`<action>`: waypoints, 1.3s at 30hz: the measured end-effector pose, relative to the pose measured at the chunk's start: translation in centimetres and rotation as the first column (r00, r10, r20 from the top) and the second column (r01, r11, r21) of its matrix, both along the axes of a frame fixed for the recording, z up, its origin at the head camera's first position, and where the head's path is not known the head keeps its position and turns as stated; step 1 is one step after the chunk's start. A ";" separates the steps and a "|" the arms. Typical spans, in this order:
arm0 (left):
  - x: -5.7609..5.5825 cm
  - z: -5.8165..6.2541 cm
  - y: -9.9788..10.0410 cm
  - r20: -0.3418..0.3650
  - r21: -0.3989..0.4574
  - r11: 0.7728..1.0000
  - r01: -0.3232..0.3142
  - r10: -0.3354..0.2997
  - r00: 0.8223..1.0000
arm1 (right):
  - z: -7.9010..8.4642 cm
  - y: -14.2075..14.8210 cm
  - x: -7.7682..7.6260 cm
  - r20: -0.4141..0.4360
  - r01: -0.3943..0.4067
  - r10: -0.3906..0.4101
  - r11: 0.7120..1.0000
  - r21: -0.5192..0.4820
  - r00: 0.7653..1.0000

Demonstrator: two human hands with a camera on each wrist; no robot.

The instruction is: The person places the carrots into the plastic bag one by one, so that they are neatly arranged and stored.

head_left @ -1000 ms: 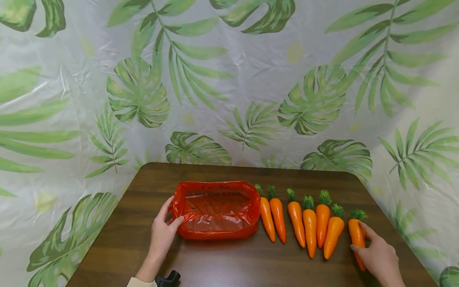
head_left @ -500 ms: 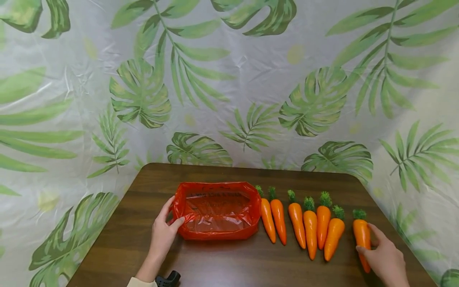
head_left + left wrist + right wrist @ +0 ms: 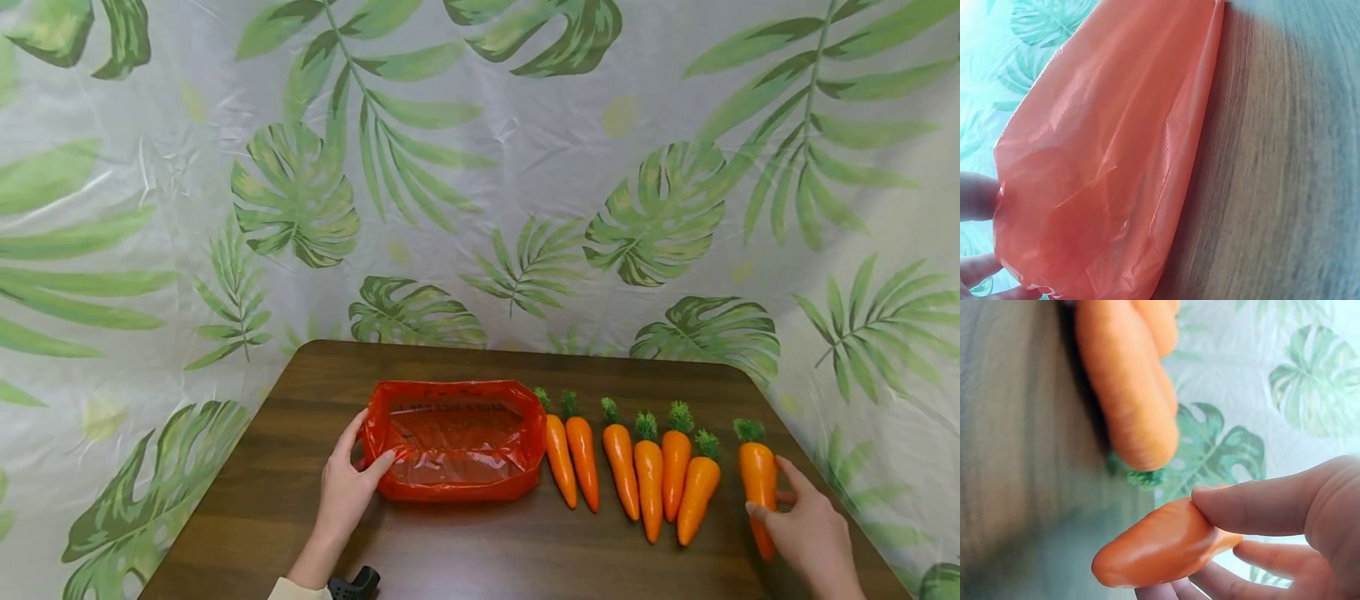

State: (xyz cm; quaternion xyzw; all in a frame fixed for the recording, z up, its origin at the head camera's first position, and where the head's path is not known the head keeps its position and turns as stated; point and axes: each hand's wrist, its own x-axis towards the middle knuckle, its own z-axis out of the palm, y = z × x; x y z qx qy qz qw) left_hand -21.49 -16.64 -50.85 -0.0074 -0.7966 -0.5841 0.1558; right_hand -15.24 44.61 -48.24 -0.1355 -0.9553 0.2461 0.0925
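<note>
A red plastic bag [image 3: 457,492] stands on the table with its mouth open upward; dark printing shows through its far wall. My left hand [image 3: 347,487] holds the bag's left edge, thumb over the near-left rim, fingers partly hidden behind the side. The left wrist view has the bag's wall [image 3: 1104,144] filling its middle. At the far right, my right hand [image 3: 813,529] grips an orange carrot [image 3: 757,475] with a frizzy green top. In the right wrist view that carrot [image 3: 1154,547] sits between thumb and fingers, its tip pointing left.
Several more carrots [image 3: 649,483] lie in a row between the bag and my right hand, green tops away from me. The dark wooden table [image 3: 480,550] ends at a leaf-print curtain [image 3: 525,167]. A black strap-like object [image 3: 355,583] is by my left wrist.
My right hand has moved the carrot slightly right, away from the row, and then a little farther from me. The left hand still holds the bag, and the other carrots stay put.
</note>
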 end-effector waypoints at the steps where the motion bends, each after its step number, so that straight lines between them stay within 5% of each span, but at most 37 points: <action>1: 0.0 0.0 0.0 0.002 0.000 1.000 -0.003 0.003 1.000 | 0.2 -0.1 0.0 -0.004 -0.004 0.004 1.000 -0.001 1.000; 23: 0.1 0.2 0.0 0.033 0.014 1.000 -0.005 0.005 0.999 | 3.6 -5.2 -1.4 -0.124 -0.173 0.165 0.984 -0.052 0.978; 39: 0.0 0.0 0.0 0.021 0.015 1.000 0.001 -0.002 1.000 | 5.4 -9.8 -3.3 -0.111 -0.307 0.294 0.944 -0.120 0.949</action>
